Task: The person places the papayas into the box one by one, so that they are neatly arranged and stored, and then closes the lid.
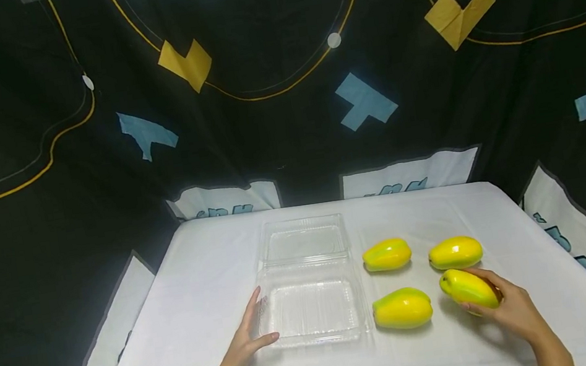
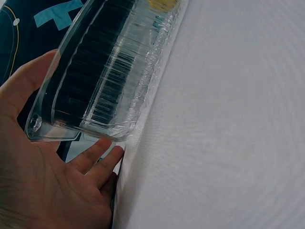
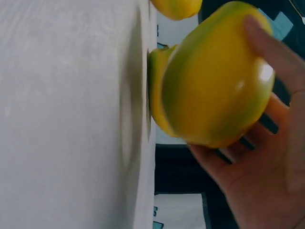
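Observation:
My right hand (image 1: 513, 308) grips a yellow-green papaya (image 1: 471, 288) on the right of the table, thumb on one side and fingers on the other. In the right wrist view this papaya (image 3: 217, 76) fills the grasp and overlaps another papaya (image 3: 158, 90) behind it. At the table's middle lies a clear plastic clamshell box (image 1: 315, 337) with its lid (image 1: 301, 225) folded open to the back. My left hand (image 1: 241, 345) is at the box's near left corner, fingers spread along its side. The left wrist view has the thumb at the clear rim (image 2: 53, 86).
Three more papayas lie on the white tablecloth (image 1: 194, 322): one near the box (image 1: 402, 309), one behind that (image 1: 387, 255), and one further right (image 1: 455, 252). A black curtain (image 1: 277, 148) with yellow and blue patches hangs behind the table.

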`<state>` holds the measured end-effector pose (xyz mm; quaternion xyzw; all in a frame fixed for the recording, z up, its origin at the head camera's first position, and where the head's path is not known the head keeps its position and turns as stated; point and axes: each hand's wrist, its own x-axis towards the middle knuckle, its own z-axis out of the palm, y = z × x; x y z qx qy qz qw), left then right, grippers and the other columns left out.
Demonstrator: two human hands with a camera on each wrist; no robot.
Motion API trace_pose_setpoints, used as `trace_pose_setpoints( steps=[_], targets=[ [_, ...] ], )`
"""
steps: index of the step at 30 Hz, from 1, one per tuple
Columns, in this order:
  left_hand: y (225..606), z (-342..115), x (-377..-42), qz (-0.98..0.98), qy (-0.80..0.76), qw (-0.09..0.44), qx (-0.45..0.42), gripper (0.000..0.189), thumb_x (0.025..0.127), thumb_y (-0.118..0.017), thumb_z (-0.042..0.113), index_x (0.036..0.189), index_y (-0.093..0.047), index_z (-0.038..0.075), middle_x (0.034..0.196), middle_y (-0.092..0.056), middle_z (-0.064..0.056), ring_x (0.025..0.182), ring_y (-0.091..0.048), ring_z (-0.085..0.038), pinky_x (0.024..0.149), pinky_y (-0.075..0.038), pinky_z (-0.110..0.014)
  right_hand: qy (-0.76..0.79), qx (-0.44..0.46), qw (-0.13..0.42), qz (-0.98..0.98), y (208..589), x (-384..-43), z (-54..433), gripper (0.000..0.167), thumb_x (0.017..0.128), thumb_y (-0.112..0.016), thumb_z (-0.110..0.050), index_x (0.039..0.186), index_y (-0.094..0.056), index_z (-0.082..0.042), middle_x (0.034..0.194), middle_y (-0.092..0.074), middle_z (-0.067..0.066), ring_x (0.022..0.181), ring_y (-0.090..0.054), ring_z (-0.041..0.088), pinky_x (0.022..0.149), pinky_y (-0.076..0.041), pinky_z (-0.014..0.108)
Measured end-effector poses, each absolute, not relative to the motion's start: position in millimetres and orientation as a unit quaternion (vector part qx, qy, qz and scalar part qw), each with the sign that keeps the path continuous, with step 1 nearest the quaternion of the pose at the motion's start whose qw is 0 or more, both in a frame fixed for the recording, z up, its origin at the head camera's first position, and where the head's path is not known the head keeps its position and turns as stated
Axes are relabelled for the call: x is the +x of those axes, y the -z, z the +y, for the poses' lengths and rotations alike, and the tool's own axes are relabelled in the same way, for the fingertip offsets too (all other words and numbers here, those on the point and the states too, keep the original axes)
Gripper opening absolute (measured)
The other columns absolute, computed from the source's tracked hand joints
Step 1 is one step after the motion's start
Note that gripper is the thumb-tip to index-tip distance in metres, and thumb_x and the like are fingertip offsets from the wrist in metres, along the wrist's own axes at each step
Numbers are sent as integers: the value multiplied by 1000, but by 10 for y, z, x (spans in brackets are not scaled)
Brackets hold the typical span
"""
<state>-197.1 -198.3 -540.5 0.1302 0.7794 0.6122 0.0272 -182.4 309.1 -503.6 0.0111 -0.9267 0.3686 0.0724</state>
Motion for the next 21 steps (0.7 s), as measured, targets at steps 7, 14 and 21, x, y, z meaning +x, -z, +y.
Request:
trace_pose_setpoints(
  steps=[7,14,21],
  targets=[
    [5394,-1981,-1970,777,-614,31,135,97,75,-68,18,150,-6,21,153,4,-17,136,4,-44,96,5,-72,-357,25,114,-927,4906,-1798,2980,71,73,-76,-44,130,-47,-12,123,-53,19,102,-51,34,83,-42,54],
    [5387,-1984,-1961,782,-609,29,127,98,74,-69,21,150,-6,22,153,4,-16,136,4,-43,97,4,-71,-368,50,151,-916,4736,-1831,2787,70,72,-78,-39,129,-48,-13,122,-54,16,102,-49,28,84,-41,51],
    [5388,-1984,-1957,784,-608,32,121,98,74,-69,20,150,-6,24,153,3,-14,137,0,-42,99,2,-69,-404,90,195,-889,4609,-1959,2548,65,70,-81,-28,127,-51,-19,120,-56,2,102,-47,7,89,-40,46]
  ],
)
